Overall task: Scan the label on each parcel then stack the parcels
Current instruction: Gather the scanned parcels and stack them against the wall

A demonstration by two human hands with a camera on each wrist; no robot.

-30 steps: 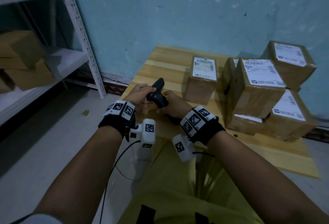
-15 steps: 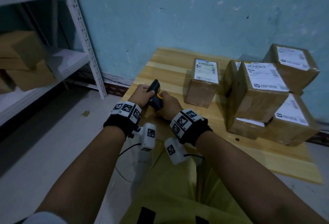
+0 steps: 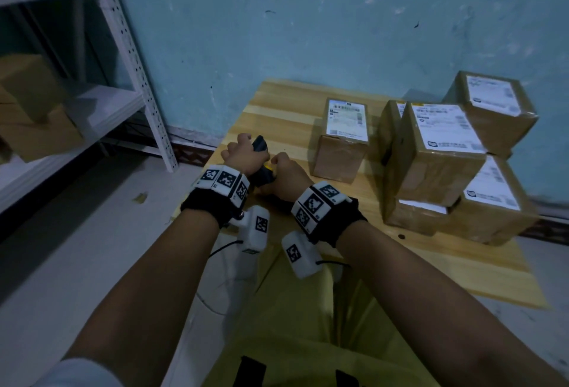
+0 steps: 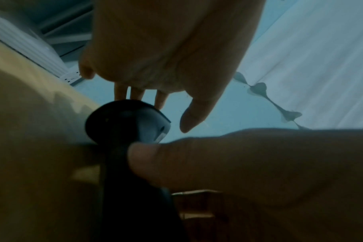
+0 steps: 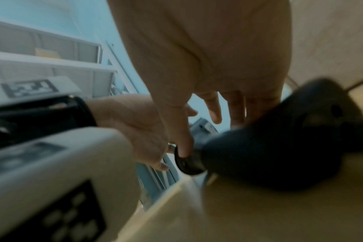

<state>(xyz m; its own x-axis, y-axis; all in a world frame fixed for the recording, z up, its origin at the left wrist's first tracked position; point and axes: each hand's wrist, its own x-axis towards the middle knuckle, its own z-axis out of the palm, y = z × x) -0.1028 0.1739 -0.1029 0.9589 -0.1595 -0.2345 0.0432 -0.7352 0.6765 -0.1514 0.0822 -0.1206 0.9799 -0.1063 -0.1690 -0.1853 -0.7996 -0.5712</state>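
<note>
Two hands are holding one black scanner over a wooden table stacked with parcels.

A blue-green wall [image 3: 308,32] is filling the far side at 12 o'clock, a white shelf rack [image 3: 129,57] is standing at 10 o'clock with blurred cartons on it, and grey floor is lying at 8 o'clock. The table [image 3: 277,115] is sitting against the wall. Six parcels [image 3: 437,152] are showing, each carrying a white label: one is standing alone at 1 o'clock, five are piled together at 2 to 3 o'clock. The left hand [image 3: 244,157] is touching the scanner [image 3: 260,160] head with nearly straight fingers; the right hand [image 3: 284,175] is curling round its grip, just above the table's near-left corner.
</note>
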